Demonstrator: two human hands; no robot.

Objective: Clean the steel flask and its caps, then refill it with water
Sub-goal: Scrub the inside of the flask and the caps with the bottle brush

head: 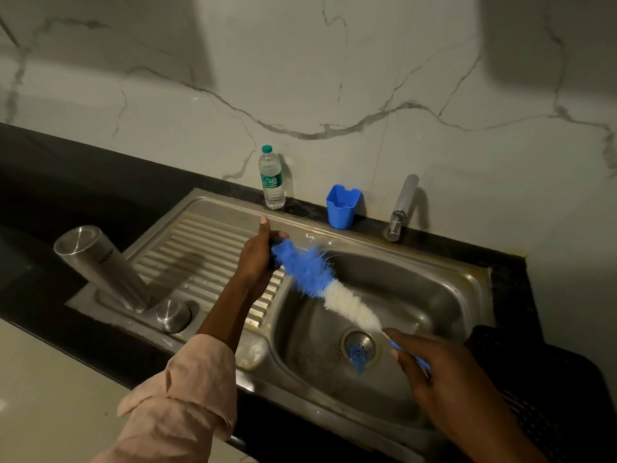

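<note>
The steel flask point(100, 265) stands upside down and tilted on the left of the drainboard. A round steel cap point(173, 315) lies beside its mouth. Over the sink, my left hand point(258, 262) grips a small dark object point(275, 242) at the blue tip of a bottle brush point(320, 279); the object is mostly hidden by my fingers and the bristles. My right hand point(444, 379) holds the brush's blue handle above the basin. The brush has blue bristles toward my left hand and white bristles toward my right.
The steel sink basin point(417, 289) has a drain point(358, 345) with a blue piece in it. A tap point(402, 208), a blue cup point(343, 206) and a plastic water bottle point(272, 178) stand along the marble wall. A black mat point(551, 379) lies right of the sink.
</note>
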